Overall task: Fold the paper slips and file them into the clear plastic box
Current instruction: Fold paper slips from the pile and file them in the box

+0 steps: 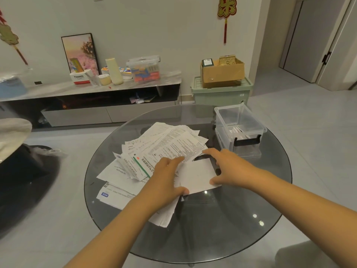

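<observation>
A heap of printed paper slips lies spread over the left and middle of a round glass table. In front of it lies a blank white slip, folded over. My left hand rests on its left edge, thumb at the near corner, fingers stretched toward the heap. My right hand holds the slip's right side, thumb on the near right edge, fingers reaching over its far edge. The clear plastic box stands open at the table's far right, with a few folded slips inside.
A low media cabinet with boxes and bottles runs along the far wall. A green lidded bin with a cardboard box on top stands behind the table. A dark seat sits at the left.
</observation>
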### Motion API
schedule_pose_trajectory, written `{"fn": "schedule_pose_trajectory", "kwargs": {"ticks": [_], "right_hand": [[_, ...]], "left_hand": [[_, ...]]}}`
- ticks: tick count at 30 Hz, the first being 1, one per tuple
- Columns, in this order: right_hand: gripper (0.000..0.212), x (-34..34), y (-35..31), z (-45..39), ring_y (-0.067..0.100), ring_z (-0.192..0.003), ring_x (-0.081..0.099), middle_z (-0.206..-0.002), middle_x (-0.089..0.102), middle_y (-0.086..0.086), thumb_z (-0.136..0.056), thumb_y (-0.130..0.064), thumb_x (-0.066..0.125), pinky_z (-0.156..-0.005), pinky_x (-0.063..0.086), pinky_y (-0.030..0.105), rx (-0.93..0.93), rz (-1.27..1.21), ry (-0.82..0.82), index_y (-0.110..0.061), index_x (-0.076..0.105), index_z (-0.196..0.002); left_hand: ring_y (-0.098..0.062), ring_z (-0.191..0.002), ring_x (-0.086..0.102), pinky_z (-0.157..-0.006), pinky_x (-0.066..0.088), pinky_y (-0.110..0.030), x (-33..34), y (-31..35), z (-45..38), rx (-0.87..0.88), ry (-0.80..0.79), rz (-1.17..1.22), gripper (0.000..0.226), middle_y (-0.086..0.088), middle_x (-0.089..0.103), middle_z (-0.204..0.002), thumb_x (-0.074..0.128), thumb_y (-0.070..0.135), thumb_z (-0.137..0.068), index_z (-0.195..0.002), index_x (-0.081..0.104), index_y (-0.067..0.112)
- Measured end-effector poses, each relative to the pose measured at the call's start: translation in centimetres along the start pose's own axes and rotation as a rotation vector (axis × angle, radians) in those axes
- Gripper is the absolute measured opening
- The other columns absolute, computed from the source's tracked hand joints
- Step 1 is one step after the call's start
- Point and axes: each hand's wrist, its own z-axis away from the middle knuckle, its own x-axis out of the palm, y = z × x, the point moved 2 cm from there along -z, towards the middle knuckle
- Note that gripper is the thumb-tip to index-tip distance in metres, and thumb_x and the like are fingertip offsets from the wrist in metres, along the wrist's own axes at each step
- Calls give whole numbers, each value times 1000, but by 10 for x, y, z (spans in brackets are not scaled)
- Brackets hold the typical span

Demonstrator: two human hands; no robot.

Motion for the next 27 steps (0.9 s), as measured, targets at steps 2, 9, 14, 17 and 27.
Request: {"fn": "schedule_pose_trajectory", "kwargs": {"ticks": [2,9,14,17,27], "right_hand": [[67,-1,0,2,18,-114,40,-115,40,-2,-77,-31,70,-93,37,28,-57,56,16,-37,38,-136],[46,14,0,10,15,-122,26,-133,38,-10,-88,-40,59,-98,17,29,-146,131,-26,-48,44,-130],[50,13,3,9,16,-123,25,-136,35,-12,-94,-20,51,-97,16,29,-132,158,-50,-51,41,-132],[46,12,4,10,15,-124,24,-137,35,-12,-96,-24,49,-96,15,28,-159,169,-64,-49,40,-133],[20,5,-2,10,15,-92,40,-84,58,-2,-92,-37,52,-88,26,27,-142,94,75,-21,64,-91]], "left_hand": [[-7,-119,39,-102,33,-24,2,0,0,71,-24,-20,67,12,35,-130,73,30,-79,-137,39,37],[-8,-122,37,-107,29,-32,15,3,1,206,-81,-102,41,13,45,-130,63,40,-86,-126,55,33],[-8,-122,38,-107,29,-32,15,2,1,227,-54,-136,39,13,46,-130,60,38,-88,-126,54,31],[-8,-118,45,-104,32,-29,15,4,3,290,2,-196,36,13,53,-126,57,39,-88,-122,59,29],[-12,-72,56,-65,44,-28,4,15,5,186,167,-87,19,4,63,-78,42,32,-96,-87,57,25]]}}
